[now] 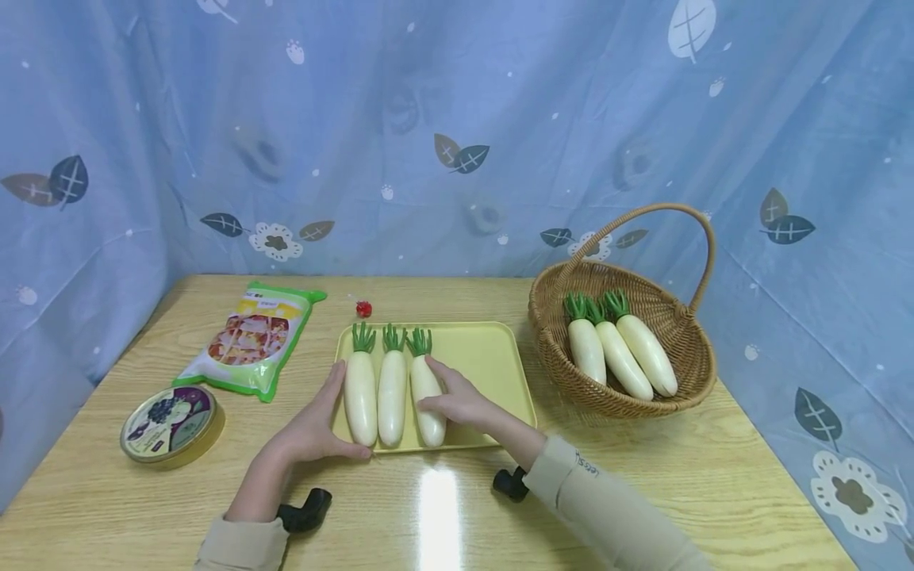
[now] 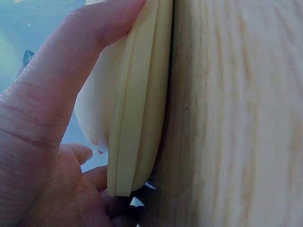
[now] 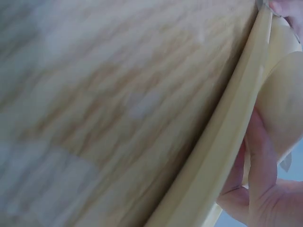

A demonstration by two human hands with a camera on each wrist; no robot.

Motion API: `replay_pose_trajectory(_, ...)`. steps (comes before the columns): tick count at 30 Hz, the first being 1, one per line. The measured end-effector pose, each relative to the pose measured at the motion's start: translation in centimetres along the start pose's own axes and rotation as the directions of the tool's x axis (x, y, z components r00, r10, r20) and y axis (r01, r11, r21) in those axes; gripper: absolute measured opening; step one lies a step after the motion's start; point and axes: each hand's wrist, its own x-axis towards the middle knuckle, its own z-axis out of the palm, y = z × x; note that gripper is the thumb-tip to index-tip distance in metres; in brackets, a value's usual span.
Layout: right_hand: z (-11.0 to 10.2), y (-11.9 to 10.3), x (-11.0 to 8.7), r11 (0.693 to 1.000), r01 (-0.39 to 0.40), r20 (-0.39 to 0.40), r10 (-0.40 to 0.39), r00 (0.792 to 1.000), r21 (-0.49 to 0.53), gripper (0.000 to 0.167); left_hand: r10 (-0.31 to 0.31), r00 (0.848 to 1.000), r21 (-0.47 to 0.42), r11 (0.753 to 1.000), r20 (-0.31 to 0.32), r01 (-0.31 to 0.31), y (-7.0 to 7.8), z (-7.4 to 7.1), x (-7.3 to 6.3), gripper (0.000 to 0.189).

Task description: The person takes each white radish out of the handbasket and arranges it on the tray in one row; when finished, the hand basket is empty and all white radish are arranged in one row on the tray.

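Three white radishes with green tops lie side by side on a yellow tray [image 1: 485,357] in the head view: a left radish [image 1: 360,400], a middle radish [image 1: 391,396] and a right radish [image 1: 431,428]. My left hand [image 1: 317,424] holds the tray's near left corner, its thumb along the front rim and its fingers by the left side. In the left wrist view that thumb [image 2: 71,56] presses the tray edge [image 2: 130,118]. My right hand [image 1: 460,400] grips the right radish, thumb and fingers about its body. Fingers [image 3: 262,156] also reach round it in the right wrist view.
A wicker basket [image 1: 560,361] with a tall handle stands at the right, holding three more radishes [image 1: 646,353]. On the left lie a green-edged food packet [image 1: 250,341] and a round tin [image 1: 171,424]. A small red item [image 1: 364,308] sits behind the tray.
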Motion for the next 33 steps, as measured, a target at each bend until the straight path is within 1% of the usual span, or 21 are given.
replay_pose_trajectory(6, 0.63, -0.1, 0.32, 0.998, 0.034, -0.006, -0.034, 0.999, -0.046, 0.078, 0.005, 1.0, 0.006, 1.0, 0.004, -0.005, -0.03, 0.02, 0.04, 0.139)
replay_pose_trajectory(12, 0.72, -0.2, 0.45, 0.999, 0.041, -0.001, -0.041, 0.999, -0.031, 0.078, 0.001, 1.0, 0.012, 1.0, 0.001, -0.001, 0.08, -0.01, 0.01, 0.14)
replay_pose_trajectory(18, 0.87, -0.23, 0.51, 0.995, 0.052, 0.02, -0.051, 0.999, -0.09, 0.081, 0.005, 1.0, 0.001, 1.0, -0.003, -0.005, 0.14, -0.06, -0.08, 0.14)
replay_pose_trajectory(21, 0.87, -0.18, 0.51, 0.994, 0.059, 0.027, -0.057, 0.998, -0.097, 0.081, 0.007, 1.0, -0.006, 1.0, -0.005, -0.007, 0.12, -0.05, -0.14, 0.14)
replay_pose_trajectory(25, 0.8, -0.1, 0.54, 0.987, 0.091, 0.045, -0.085, 0.995, -0.135, 0.081, 0.01, 1.0, -0.013, 1.0, -0.008, -0.01, 0.16, -0.03, -0.14, 0.14)
replay_pose_trajectory(29, 0.61, -0.09, 0.58, 0.974, 0.131, 0.066, -0.121, 0.991, -0.187, 0.082, 0.019, 1.0, -0.015, 1.0, -0.013, -0.02, 0.14, -0.03, -0.08, 0.14)
replay_pose_trajectory(33, 0.28, -0.06, 0.59, 0.97, 0.147, 0.097, -0.13, 0.987, -0.194, 0.082, 0.023, 1.0, -0.017, 1.0, -0.009, -0.023, 0.12, -0.01, 0.01, 0.14)
